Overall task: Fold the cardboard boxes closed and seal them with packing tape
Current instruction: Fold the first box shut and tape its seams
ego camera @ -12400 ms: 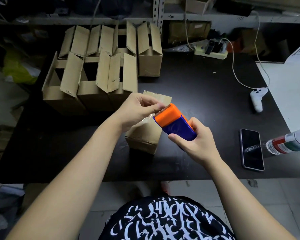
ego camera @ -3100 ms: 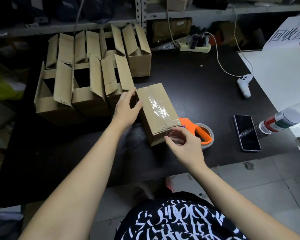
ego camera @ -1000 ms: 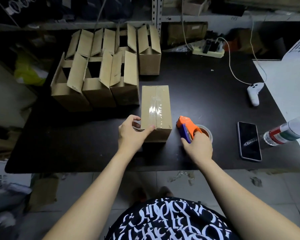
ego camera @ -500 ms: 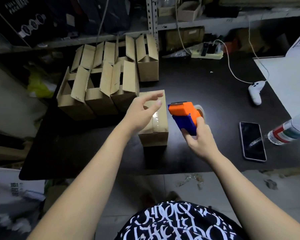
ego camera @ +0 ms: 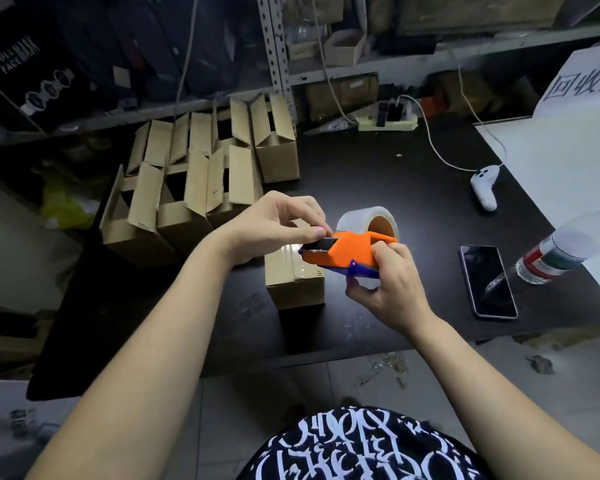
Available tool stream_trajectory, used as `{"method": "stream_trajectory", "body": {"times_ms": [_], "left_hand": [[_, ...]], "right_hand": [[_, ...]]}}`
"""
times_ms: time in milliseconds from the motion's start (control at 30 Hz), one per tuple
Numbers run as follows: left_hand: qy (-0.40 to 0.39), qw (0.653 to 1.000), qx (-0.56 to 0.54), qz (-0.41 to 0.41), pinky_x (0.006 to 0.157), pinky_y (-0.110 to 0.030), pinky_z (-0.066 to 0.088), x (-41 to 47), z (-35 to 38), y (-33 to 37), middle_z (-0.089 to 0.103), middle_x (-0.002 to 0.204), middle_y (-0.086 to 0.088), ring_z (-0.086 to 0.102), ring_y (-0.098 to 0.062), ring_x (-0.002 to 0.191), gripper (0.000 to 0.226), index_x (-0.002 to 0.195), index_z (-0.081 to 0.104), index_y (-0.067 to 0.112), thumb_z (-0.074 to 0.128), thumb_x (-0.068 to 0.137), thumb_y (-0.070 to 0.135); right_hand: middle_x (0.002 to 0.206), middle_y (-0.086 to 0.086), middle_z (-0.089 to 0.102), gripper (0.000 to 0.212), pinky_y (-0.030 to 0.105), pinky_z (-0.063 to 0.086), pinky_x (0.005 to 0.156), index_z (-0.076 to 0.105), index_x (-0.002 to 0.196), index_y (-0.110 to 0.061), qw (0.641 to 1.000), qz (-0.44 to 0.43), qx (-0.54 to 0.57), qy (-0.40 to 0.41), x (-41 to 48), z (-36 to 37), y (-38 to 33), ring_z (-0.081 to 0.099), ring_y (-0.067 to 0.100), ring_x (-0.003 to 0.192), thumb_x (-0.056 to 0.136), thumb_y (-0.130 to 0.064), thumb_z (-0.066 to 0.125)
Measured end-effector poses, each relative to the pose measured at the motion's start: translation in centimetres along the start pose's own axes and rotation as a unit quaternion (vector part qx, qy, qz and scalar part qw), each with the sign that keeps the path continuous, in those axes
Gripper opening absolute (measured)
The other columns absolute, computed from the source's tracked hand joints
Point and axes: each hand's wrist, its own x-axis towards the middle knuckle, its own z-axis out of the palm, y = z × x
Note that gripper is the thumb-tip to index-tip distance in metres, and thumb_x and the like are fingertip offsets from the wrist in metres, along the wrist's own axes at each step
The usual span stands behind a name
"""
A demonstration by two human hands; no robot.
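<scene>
The right hand [ego camera: 387, 285] has a firm grip on the orange dispenser [ego camera: 347, 252], above the taped box [ego camera: 293, 278] on the black desk [ego camera: 378, 174]. The left hand [ego camera: 274, 225] pinches narrow at the dispenser's front edge; the tape end itself I cannot see. The tape roll [ego camera: 368, 220] sits in the dispenser. Open boxes [ego camera: 201, 181] stand behind. A dark carton [ego camera: 18, 60] reads "FULL FACE MASK". A white sheet [ego camera: 589, 83] carries Chinese characters.

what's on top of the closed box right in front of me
A strip of clear tape runs along the top of the closed box. The left hand and the tape dispenser held above it cover the far end, so that part cannot be seen.
</scene>
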Motion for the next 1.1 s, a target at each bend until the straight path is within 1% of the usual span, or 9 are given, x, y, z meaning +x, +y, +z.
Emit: {"method": "stream_trajectory", "body": {"times_ms": [100,233,367,433,533,600,733,1000,1100], "left_hand": [[-0.004,1.000,0.008,0.001,0.089,-0.038,0.056,-0.5,0.0,0.3,0.064,0.114,-0.011,0.064,-0.024,0.108,0.017,0.100,0.080,0.005,0.072,0.093,0.017],[0.015,0.998,0.055,0.019,0.089,-0.056,0.057,-1.2,0.4,0.3,0.066,0.122,-0.001,0.064,-0.024,0.115,0.014,0.100,0.078,0.010,0.073,0.091,0.020],[-0.003,0.998,0.056,-0.001,0.095,-0.058,0.056,-1.3,0.4,0.2,0.067,0.124,-0.001,0.065,-0.022,0.119,0.026,0.121,0.067,0.014,0.069,0.095,0.016],[-0.011,0.999,0.049,-0.012,0.095,-0.056,0.056,-1.3,0.5,0.1,0.070,0.119,-0.004,0.066,-0.023,0.116,0.033,0.128,0.064,0.014,0.067,0.095,0.015],[-0.006,0.999,-0.025,-0.044,0.091,-0.036,0.057,-1.0,1.0,0.2,0.070,0.112,-0.016,0.069,-0.021,0.108,0.044,0.134,0.057,0.012,0.064,0.092,0.016],[-0.002,0.996,-0.060,-0.073,0.087,-0.029,0.053,-0.8,1.3,0.2,0.070,0.105,-0.014,0.069,-0.019,0.098,0.049,0.136,0.052,0.015,0.063,0.089,0.019],[-0.019,0.992,-0.088,-0.093,0.088,-0.039,0.054,-0.6,1.1,-0.3,0.070,0.089,-0.010,0.067,-0.023,0.087,0.051,0.137,0.044,0.016,0.064,0.090,0.011],[-0.022,0.991,-0.093,-0.097,0.085,-0.042,0.054,-0.9,1.0,-0.7,0.061,0.090,-0.021,0.063,-0.029,0.087,0.049,0.136,0.045,0.014,0.063,0.096,-0.007],[-0.023,0.991,-0.092,-0.097,0.084,-0.040,0.052,-0.9,1.0,-0.8,0.062,0.084,-0.016,0.063,-0.027,0.083,0.048,0.136,0.043,0.012,0.061,0.097,-0.009]], "right_hand": [[0.086,0.010,0.065,0.050,0.033,0.043,0.076,0.040,0.096,-0.021,0.999,-0.021,-0.025,0.029,0.2,-0.1,0.1,0.059,0.030,0.083,0.071,-0.030,0.083],[0.080,0.011,0.063,0.064,0.031,0.041,0.083,0.036,0.091,-0.020,0.998,-0.037,-0.049,0.032,0.5,0.1,0.7,0.049,0.022,0.081,0.066,-0.016,0.096],[0.085,0.015,0.068,0.058,0.035,0.040,0.087,0.040,0.092,-0.018,0.996,-0.063,-0.051,0.034,1.2,0.1,1.0,0.051,0.024,0.086,0.070,-0.004,0.093],[0.085,0.014,0.069,0.053,0.035,0.041,0.087,0.043,0.091,-0.017,0.995,-0.071,-0.059,0.039,1.5,0.2,1.0,0.055,0.027,0.085,0.072,-0.001,0.090],[0.086,0.014,0.069,0.046,0.035,0.043,0.090,0.046,0.091,-0.014,0.994,-0.077,-0.064,0.041,1.7,0.5,0.9,0.055,0.027,0.087,0.075,0.000,0.088],[0.088,0.014,0.070,0.037,0.036,0.043,0.093,0.054,0.088,-0.008,0.993,-0.080,-0.073,0.046,1.9,0.6,0.7,0.057,0.028,0.089,0.076,0.000,0.087],[0.090,0.013,0.071,0.011,0.037,0.043,0.099,0.060,0.085,-0.003,0.990,-0.104,-0.083,0.047,2.1,0.9,0.5,0.063,0.029,0.092,0.091,-0.009,0.066],[0.091,0.012,0.073,0.018,0.038,0.043,0.102,0.062,0.086,-0.002,0.989,-0.104,-0.101,0.030,1.9,1.1,0.6,0.069,0.032,0.091,0.095,-0.015,0.053],[0.093,0.012,0.073,0.017,0.038,0.043,0.103,0.061,0.089,-0.004,0.989,-0.105,-0.098,0.026,1.7,1.3,0.6,0.067,0.031,0.094,0.095,-0.017,0.053]]}}
